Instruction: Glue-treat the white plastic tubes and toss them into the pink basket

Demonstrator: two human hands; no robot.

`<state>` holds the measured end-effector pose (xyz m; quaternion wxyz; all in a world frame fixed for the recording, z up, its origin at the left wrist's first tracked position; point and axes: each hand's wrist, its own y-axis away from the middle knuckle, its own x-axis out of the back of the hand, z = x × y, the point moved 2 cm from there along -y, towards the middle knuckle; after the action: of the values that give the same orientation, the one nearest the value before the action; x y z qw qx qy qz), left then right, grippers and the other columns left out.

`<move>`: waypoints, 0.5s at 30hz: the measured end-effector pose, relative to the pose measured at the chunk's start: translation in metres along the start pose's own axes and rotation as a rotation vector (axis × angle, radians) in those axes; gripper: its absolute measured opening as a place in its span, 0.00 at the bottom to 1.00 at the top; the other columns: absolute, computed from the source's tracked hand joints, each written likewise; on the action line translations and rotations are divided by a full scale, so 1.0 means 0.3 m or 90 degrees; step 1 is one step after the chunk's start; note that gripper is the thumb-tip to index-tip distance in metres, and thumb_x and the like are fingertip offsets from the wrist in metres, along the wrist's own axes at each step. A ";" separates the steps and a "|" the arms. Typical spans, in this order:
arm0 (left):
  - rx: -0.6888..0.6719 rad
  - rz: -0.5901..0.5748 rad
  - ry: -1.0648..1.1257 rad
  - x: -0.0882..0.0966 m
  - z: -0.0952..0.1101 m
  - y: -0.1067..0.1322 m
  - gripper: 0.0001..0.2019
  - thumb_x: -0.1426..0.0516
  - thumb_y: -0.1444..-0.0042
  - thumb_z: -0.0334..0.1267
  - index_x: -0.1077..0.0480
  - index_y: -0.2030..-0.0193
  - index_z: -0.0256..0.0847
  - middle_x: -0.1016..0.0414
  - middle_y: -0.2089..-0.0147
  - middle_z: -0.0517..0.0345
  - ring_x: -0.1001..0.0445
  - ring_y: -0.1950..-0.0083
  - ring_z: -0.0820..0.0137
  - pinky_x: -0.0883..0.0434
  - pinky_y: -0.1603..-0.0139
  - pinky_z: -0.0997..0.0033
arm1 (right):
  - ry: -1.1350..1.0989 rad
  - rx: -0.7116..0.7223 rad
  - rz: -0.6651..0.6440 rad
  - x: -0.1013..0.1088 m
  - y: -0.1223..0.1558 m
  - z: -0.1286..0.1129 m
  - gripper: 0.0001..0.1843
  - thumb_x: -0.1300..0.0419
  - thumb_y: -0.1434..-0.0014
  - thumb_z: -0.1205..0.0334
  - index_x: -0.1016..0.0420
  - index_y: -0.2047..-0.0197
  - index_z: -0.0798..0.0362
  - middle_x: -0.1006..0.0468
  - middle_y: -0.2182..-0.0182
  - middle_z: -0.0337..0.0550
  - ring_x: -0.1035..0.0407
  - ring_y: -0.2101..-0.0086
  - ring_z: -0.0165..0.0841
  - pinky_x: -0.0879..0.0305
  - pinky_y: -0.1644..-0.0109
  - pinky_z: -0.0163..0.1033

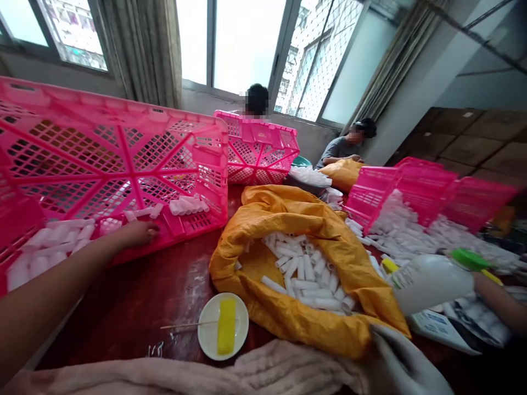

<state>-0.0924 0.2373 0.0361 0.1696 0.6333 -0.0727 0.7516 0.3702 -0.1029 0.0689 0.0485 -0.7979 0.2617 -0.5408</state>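
My left hand [142,233] reaches over the low front side of a large pink plastic crate [132,175]. Its fingers look curled, and what they hold, if anything, does not show. Short white tubes [188,206] lie in a row just beyond it, and more white tubes [53,241] are heaped to its left. At the right edge a bare forearm [500,302] passes behind a white bottle with a green cap [432,282]. That hand is mostly hidden, and I cannot tell whether it is my right hand.
An open orange sack [296,203] of white tubes stands mid-table. Before it sits a white dish [203,334] with a yellow sponge [226,329] and a thin stick [181,326]. Pink crates [424,189] and loose tubes lie right. Two people sit beyond. Pinkish cloth [284,367] lies nearest.
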 end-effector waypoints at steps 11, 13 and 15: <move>-0.115 0.135 0.084 0.030 0.312 0.376 0.16 0.56 0.45 0.47 0.33 0.63 0.41 0.32 0.59 0.56 0.33 0.59 0.69 0.38 0.55 0.73 | -0.028 0.188 -0.253 -0.400 -0.368 -0.445 0.13 0.39 0.53 0.59 0.33 0.84 0.54 0.29 0.82 0.44 0.31 0.73 0.37 0.39 0.66 0.40; -0.153 0.094 0.118 -0.021 0.362 0.433 0.15 0.56 0.44 0.48 0.35 0.62 0.41 0.33 0.57 0.55 0.34 0.57 0.69 0.38 0.54 0.73 | -0.073 0.209 -0.242 -0.368 -0.327 -0.460 0.10 0.45 0.47 0.57 0.29 0.73 0.54 0.28 0.77 0.43 0.32 0.73 0.34 0.39 0.67 0.37; -0.159 0.043 0.150 -0.084 0.400 0.472 0.14 0.55 0.45 0.47 0.37 0.61 0.41 0.32 0.58 0.55 0.33 0.58 0.69 0.37 0.55 0.73 | -0.172 0.244 -0.276 -0.348 -0.262 -0.489 0.12 0.51 0.41 0.55 0.31 0.63 0.53 0.27 0.73 0.40 0.32 0.72 0.31 0.38 0.67 0.35</move>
<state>-0.0268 0.0623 0.0488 0.2293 0.5119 -0.1664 0.8110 0.2396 0.0437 0.0699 0.1163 -0.8761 -0.0297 -0.4670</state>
